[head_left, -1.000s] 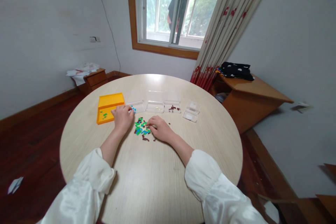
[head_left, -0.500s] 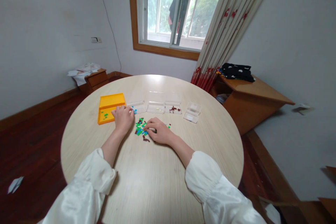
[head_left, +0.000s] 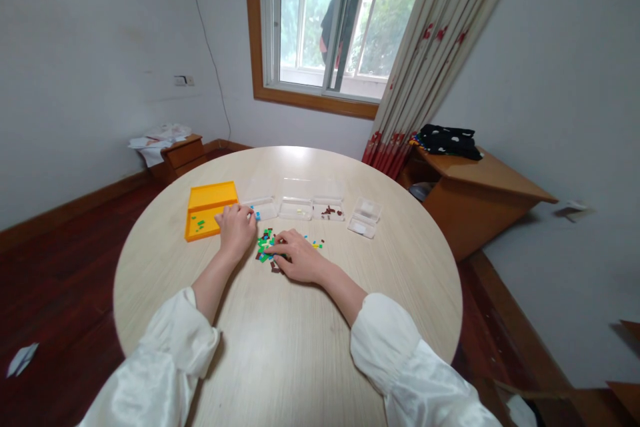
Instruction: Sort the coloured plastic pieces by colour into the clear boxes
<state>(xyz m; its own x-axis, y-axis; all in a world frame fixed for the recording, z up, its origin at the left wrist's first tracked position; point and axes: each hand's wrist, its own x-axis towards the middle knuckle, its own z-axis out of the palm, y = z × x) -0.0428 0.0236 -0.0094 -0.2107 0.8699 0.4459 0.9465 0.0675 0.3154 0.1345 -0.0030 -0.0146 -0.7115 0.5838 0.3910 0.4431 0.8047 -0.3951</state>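
A pile of small building bricks point(head_left: 265, 240) in green, brown, blue and white lies on the round table. Over its right side is my right hand point(head_left: 300, 257), fingers stretched out and apart, the fingertips among the bricks. My left hand point(head_left: 237, 230) rests between the yellow box point(head_left: 213, 193) and the pile, its fingers curled down; what they hold, if anything, is hidden. In the open yellow box lie a few green bricks point(head_left: 201, 222). Just beyond my left fingers stands a clear box point(head_left: 267, 208) with blue bricks in it.
Farther right stand a clear box point(head_left: 296, 209) with pale pieces, another clear box point(head_left: 329, 200) with brown bricks, and a small clear case point(head_left: 364, 217). Several loose bricks point(head_left: 318, 246) lie right of my right hand. The round table point(head_left: 285, 347) has a curved edge.
My right hand has shifted slightly, its fingers going from bunched together to stretched out over the pile. More loose bricks show behind it. My left hand stays almost in place.
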